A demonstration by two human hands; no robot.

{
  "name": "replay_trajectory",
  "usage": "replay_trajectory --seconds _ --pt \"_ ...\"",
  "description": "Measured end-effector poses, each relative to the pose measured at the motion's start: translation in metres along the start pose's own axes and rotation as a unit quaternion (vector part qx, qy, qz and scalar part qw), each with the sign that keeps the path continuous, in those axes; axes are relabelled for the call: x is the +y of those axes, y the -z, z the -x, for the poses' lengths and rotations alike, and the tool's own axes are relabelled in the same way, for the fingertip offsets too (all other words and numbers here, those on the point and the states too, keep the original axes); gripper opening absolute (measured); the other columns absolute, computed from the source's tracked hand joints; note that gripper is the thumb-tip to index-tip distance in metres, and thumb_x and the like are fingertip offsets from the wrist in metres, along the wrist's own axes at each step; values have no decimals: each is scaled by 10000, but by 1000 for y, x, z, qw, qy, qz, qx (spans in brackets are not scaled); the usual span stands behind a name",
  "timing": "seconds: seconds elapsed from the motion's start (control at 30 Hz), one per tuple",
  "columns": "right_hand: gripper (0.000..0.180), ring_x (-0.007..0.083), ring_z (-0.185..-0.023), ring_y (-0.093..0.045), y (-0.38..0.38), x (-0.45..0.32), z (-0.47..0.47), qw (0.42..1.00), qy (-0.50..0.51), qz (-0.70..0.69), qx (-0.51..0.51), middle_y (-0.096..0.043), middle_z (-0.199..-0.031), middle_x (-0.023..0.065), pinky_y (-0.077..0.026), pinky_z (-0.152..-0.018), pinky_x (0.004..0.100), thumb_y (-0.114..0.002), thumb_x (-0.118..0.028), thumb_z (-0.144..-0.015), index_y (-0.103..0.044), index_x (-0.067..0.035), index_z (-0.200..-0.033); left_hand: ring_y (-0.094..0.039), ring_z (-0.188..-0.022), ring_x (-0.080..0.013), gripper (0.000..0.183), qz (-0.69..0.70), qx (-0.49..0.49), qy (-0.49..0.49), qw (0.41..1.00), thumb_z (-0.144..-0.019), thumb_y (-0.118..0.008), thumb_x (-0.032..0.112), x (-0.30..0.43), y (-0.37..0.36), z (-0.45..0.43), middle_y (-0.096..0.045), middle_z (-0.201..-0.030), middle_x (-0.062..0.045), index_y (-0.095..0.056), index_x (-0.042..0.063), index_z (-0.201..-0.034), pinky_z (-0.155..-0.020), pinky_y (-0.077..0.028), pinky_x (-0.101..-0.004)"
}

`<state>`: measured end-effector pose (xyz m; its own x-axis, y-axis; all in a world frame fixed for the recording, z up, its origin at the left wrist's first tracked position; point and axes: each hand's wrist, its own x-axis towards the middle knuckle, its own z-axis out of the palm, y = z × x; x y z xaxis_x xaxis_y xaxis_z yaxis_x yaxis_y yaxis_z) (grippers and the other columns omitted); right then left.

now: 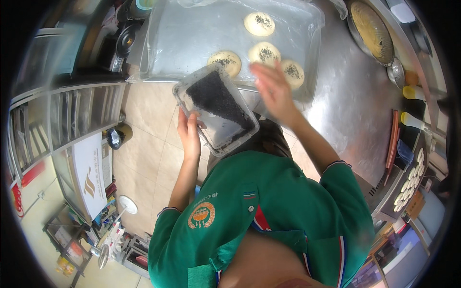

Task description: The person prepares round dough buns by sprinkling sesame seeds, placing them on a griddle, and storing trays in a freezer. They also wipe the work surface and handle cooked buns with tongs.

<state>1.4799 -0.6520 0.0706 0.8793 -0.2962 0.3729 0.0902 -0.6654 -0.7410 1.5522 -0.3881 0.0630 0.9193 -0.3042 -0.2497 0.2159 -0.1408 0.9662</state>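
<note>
My left hand [189,134] grips the near-left rim of a clear plastic container [225,135], tilted, with black sesame seeds [216,95] heaped along its far right side. Right of the container, my right hand [272,91] hovers, blurred, near several dough buns; whether its fingers pinch any seeds is hidden. Black seeds dot the tops of the buns: one at the far end [259,24], one in the middle [264,53], one at the right [292,74], and one partly behind the container [230,59]. They sit on a plastic-lined metal tray [194,36].
Right of the tray runs a stainless steel worktop [345,97]. On it stand a large bowl of yellowish filling [371,30], squeeze bottles [412,120] and a rolling pin [392,140]. Farther right is a dark tray of small dough pieces [410,180]. A tray rack [84,108] stands left.
</note>
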Motion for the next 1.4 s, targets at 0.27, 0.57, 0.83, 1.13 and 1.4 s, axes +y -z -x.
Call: replay_trajectory --seconds 0.27,0.57,0.83,1.13,1.4 --pt "211 295 -1162 -548 48 74 35 976 -14 198 86 -642 -1160 95 -303 -1093 569 -635 -136 -866 -669 -27 -1044 -558 -632 -124 538 -23 -7 -1 1000 -1003 -444 296 2 1 5 -606 -958 -66 -379 -37 -1420 -613 -425 -252" --pt "425 261 -1264 -479 12 -24 42 958 154 181 -162 -625 -1218 51 -194 -1145 595 -667 -427 -825 -679 -63 -1042 -542 -698 -110 527 0 -55 -10 998 -974 -538 233 1 -11 7 -594 -987 -91 -392 -49 -1395 -627 -452 -257" --pt "419 250 -1277 -506 -29 -35 20 991 92 19 -92 -616 -1289 99 -190 -1163 566 -616 -367 -896 -672 -45 -1158 -548 -652 -114 514 29 0 19 999 -984 -483 264 3 17 18 -606 -960 -73 -405 -31 -1398 -608 -435 -244" --pt "348 266 -1265 -513 -69 26 -17 976 115 173 -63 -581 -1327 116 -318 -1123 498 -615 -236 -914 -641 -16 -1184 -549 -648 -115 583 49 99 16 994 -987 -468 307 3 52 32 -594 -930 -45 -347 -30 -1446 -595 -417 -243" --pt "362 272 -968 -633 29 5 11 981 -170 -42 -80 -703 -961 126 -509 -851 377 -655 -355 -904 -696 -32 -1061 -546 -676 -110 559 75 -37 -27 996 -997 -469 305 16 -21 8 -618 -1005 -46 -343 22 -1462 -608 -423 -247"
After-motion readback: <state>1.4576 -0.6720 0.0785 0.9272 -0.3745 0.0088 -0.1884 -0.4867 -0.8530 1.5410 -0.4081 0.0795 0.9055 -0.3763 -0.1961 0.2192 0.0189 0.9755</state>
